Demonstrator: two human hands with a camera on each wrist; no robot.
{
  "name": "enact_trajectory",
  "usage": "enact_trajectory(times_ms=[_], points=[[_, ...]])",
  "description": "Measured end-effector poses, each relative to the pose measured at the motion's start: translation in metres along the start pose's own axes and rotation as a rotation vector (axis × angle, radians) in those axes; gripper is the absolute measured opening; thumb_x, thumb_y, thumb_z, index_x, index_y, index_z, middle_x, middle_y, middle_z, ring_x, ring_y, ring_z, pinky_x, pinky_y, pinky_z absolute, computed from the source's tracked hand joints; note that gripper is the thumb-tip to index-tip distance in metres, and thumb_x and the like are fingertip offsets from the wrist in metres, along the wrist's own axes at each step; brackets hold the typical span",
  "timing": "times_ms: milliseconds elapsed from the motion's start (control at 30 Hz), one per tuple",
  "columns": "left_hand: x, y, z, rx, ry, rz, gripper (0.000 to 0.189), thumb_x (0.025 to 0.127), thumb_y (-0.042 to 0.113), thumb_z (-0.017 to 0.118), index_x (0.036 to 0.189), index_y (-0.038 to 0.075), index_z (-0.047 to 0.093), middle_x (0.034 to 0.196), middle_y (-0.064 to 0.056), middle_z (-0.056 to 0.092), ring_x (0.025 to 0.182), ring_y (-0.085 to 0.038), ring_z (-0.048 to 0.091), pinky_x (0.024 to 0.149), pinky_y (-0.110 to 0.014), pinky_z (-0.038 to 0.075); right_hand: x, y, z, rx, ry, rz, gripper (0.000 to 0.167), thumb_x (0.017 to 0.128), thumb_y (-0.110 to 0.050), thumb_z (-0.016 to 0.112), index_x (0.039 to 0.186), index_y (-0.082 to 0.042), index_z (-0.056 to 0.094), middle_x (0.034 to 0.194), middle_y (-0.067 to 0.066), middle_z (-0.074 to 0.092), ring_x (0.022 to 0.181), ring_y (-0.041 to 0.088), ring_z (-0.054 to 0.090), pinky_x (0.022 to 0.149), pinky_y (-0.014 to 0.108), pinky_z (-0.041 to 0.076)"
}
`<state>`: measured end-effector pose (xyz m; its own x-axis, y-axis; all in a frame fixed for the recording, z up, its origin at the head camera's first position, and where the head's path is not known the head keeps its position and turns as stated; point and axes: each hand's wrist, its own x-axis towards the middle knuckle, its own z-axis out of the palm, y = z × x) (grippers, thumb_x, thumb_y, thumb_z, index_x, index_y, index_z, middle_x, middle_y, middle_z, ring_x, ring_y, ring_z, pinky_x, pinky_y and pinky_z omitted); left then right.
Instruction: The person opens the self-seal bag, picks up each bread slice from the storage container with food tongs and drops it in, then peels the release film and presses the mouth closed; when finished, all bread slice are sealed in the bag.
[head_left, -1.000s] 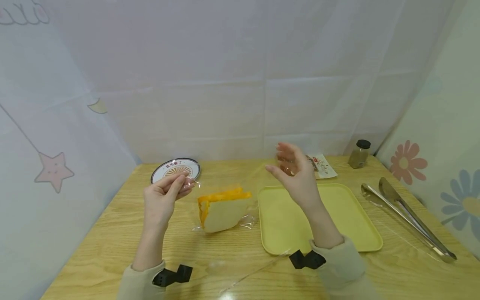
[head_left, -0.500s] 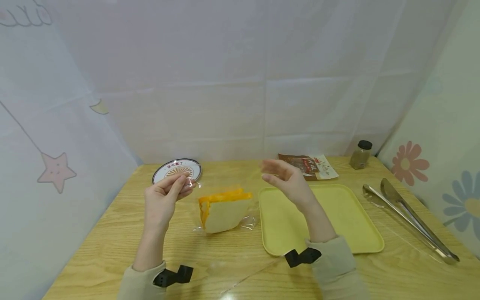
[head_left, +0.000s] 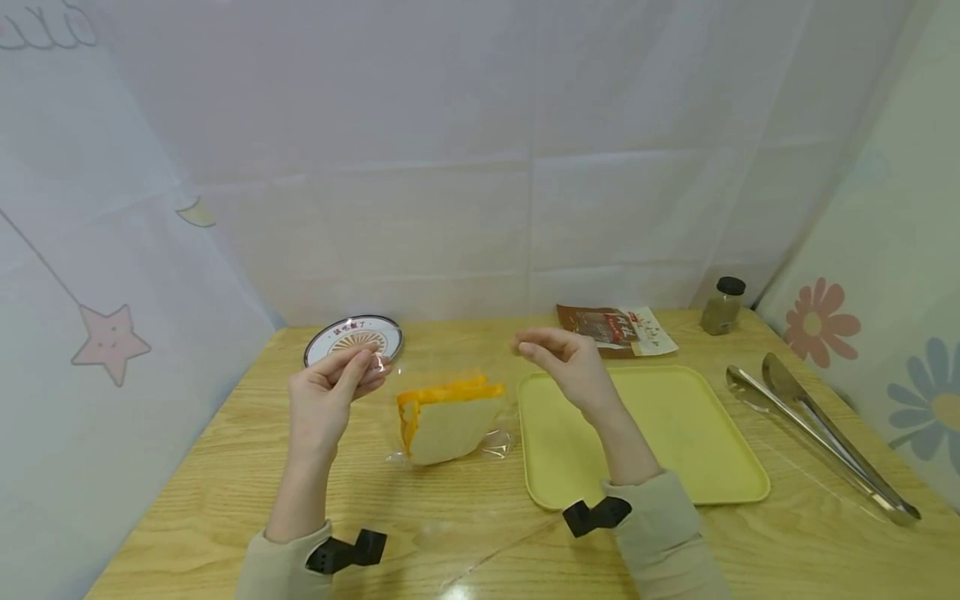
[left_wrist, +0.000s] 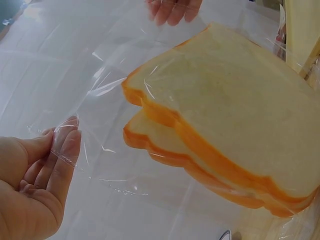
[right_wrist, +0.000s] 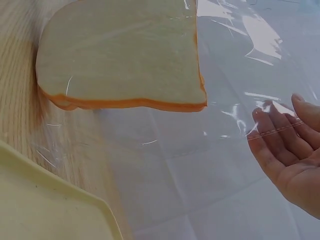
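Note:
Toast slices (head_left: 453,427) with orange crusts stand tilted inside a clear plastic bag (head_left: 497,444), mid-table between the hands. The bag's upper edge is pinched by my left hand (head_left: 321,404) between thumb and fingers; the left wrist view shows the film (left_wrist: 102,87) stretching from there to the bread (left_wrist: 220,95). At the bag's opposite side is my right hand (head_left: 577,379). In the right wrist view its fingers (right_wrist: 272,150) extend behind the film's edge, touching it, with the thumb apart from them. Transparent film makes the bag's full outline hard to see.
A yellow tray (head_left: 712,467) lies right of the bread. Metal tongs (head_left: 821,442) rest along the right side. At the back are a round patterned plate (head_left: 360,330), a brown-and-white food packet (head_left: 622,332) and a black-lidded jar (head_left: 723,307).
My right hand has moved leftward and down from the packet to the bag's edge, its thumb and fingers drawing closer together. The left hand and the bread have stayed in place.

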<state>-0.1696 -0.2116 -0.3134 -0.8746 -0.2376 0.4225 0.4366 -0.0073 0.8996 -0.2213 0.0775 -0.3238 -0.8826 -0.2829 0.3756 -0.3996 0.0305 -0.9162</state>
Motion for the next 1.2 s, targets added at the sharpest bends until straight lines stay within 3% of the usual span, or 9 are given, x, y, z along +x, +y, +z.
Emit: enact_trajectory(times_ms=[100, 300, 567, 833, 1200], points=[[0.000, 0.000, 0.000, 0.005, 0.004, -0.004, 0.015, 0.091, 0.005, 0.060, 0.100, -0.002, 0.069, 0.079, 0.003, 0.074, 0.073, -0.011, 0.072, 0.068, -0.028, 0.059, 0.000, 0.000, 0.002, 0.008, 0.021, -0.014, 0.029, 0.092, -0.019, 0.061, 0.111, 0.002, 0.066, 0.108, 0.022, 0.068, 0.095, 0.010, 0.067, 0.095, 0.029, 0.052], [0.000, 0.000, -0.003, -0.011, 0.001, 0.004, 0.021, 0.090, 0.005, 0.060, 0.104, -0.009, 0.067, 0.081, 0.000, 0.074, 0.073, -0.013, 0.072, 0.069, -0.028, 0.059, 0.001, 0.001, 0.004, 0.030, 0.050, -0.058, 0.024, 0.091, -0.017, 0.062, 0.103, 0.003, 0.070, 0.098, 0.020, 0.071, 0.086, 0.011, 0.069, 0.085, 0.029, 0.057], [0.001, 0.002, -0.005, 0.008, -0.035, 0.052, 0.025, 0.091, 0.005, 0.060, 0.104, -0.017, 0.062, 0.084, 0.000, 0.074, 0.077, -0.014, 0.072, 0.071, -0.027, 0.059, -0.002, -0.003, 0.000, 0.041, 0.044, -0.106, 0.023, 0.091, -0.014, 0.062, 0.103, 0.004, 0.070, 0.097, 0.022, 0.070, 0.084, 0.013, 0.071, 0.084, 0.031, 0.057], [0.004, -0.002, -0.008, 0.018, -0.034, 0.094, 0.024, 0.090, 0.003, 0.061, 0.101, -0.019, 0.062, 0.083, 0.001, 0.073, 0.075, -0.012, 0.070, 0.071, -0.025, 0.059, -0.001, -0.004, -0.002, 0.089, 0.007, -0.091, 0.024, 0.091, -0.012, 0.061, 0.104, 0.007, 0.068, 0.091, 0.001, 0.075, 0.085, 0.014, 0.071, 0.085, 0.032, 0.057], [0.005, -0.006, -0.020, -0.024, -0.175, 0.184, 0.020, 0.091, -0.004, 0.056, 0.105, -0.016, 0.063, 0.089, 0.002, 0.073, 0.081, -0.009, 0.070, 0.075, -0.023, 0.058, -0.003, -0.006, -0.004, 0.109, -0.046, -0.123, 0.024, 0.092, -0.009, 0.059, 0.103, 0.011, 0.066, 0.087, -0.008, 0.074, 0.084, 0.013, 0.071, 0.082, 0.032, 0.058]])
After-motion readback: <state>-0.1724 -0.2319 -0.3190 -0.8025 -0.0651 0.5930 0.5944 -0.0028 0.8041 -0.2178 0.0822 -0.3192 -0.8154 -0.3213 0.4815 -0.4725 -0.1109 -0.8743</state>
